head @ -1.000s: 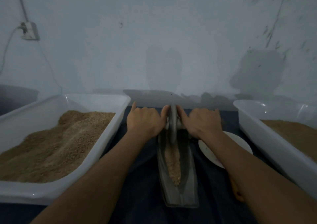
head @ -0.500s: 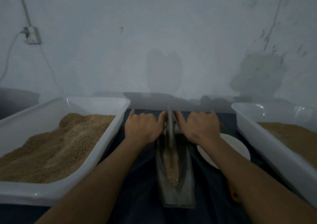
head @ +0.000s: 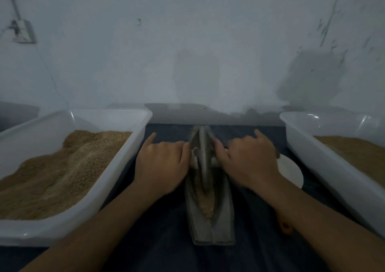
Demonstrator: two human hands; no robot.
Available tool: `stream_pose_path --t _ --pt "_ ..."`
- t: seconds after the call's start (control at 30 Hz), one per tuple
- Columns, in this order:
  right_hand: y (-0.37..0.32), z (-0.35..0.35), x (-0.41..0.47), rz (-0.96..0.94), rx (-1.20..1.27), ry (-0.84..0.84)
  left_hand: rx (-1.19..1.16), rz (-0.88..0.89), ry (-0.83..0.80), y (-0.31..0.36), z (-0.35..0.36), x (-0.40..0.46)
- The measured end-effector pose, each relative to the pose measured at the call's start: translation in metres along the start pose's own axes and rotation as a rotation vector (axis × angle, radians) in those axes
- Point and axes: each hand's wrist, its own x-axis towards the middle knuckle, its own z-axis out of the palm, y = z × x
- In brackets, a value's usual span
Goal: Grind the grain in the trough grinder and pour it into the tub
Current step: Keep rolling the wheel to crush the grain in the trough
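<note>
A grey boat-shaped trough grinder [head: 220,215] lies lengthwise on the dark cloth in front of me. Brown grain [head: 205,204] fills its groove. A grey grinding wheel [head: 203,157] stands upright in the groove near the far end, on a short axle. My left hand [head: 162,165] grips the axle's left handle and my right hand [head: 250,161] grips the right handle [head: 214,164]. A white tub [head: 116,167] of coarse brown grain stands at the left. A second white tub [head: 325,163] with finer brown meal stands at the right.
A white round dish [head: 291,171] lies on the cloth between my right hand and the right tub. A small orange-brown object [head: 286,227] shows under my right forearm. A pale wall rises close behind the table, with a socket [head: 21,32] at upper left.
Both hands and the wheel rolled a little toward the far end of the trough and back; the wheel now stands near the far end, blurred by motion.
</note>
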Motion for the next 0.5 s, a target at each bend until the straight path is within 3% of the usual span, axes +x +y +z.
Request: stream_pose_path --t 0.1,0.2,0.27,0.37,0.5 --pt "-0.001 0.009 0.044 0.039 -0.016 -0.176 0.133 -0.02 -0.102 0.001 0.007 0.037" --pt "0.003 0.017 0.06 0.206 0.146 -0.191 0.206 0.013 -0.076 0.004 0.008 0.06" --pt "0.005 0.017 0.048 0.18 0.116 -0.205 0.193 0.029 -0.084 0.007 0.004 0.056" --pt "0.001 -0.001 0.007 0.029 0.176 -0.1 0.114 0.039 -0.057 0.007 -0.004 0.022" --pt "-0.005 -0.019 -0.033 0.058 0.175 0.077 -0.058 0.027 0.055 0.003 -0.016 -0.021"
